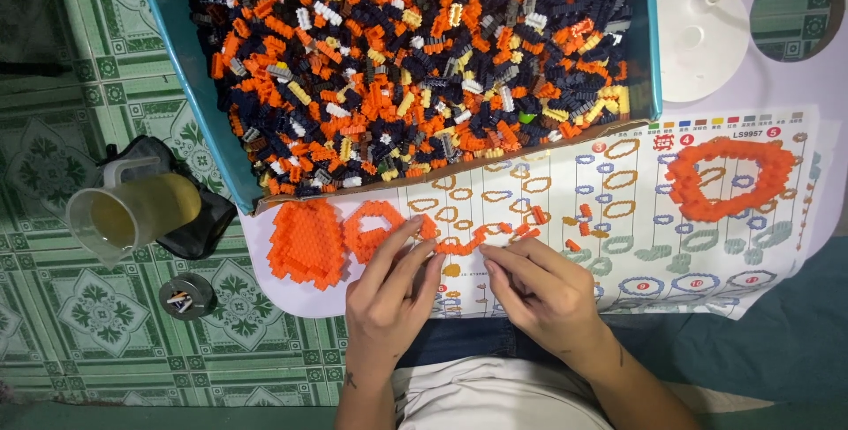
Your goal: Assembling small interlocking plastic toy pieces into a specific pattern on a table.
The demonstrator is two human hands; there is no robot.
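Observation:
My left hand (389,293) and my right hand (541,290) rest side by side on a printed instruction sheet (636,258). Their fingertips pinch a thin curved chain of small orange bricks (468,239) lying on the sheet. Just left of it sit a small orange brick ring (371,229) and a solid orange brick slab (306,243). A larger orange brick ring (730,178) lies on the sheet's right side. A few loose orange bricks (579,218) are scattered between.
A teal-walled box (199,94) heaped with orange, dark blue, yellow and grey bricks fills the top. A white lamp base (691,37) stands at the top right. On the green tiled floor at left are a plastic jug (132,211) of yellowish liquid and a small round dish (186,296).

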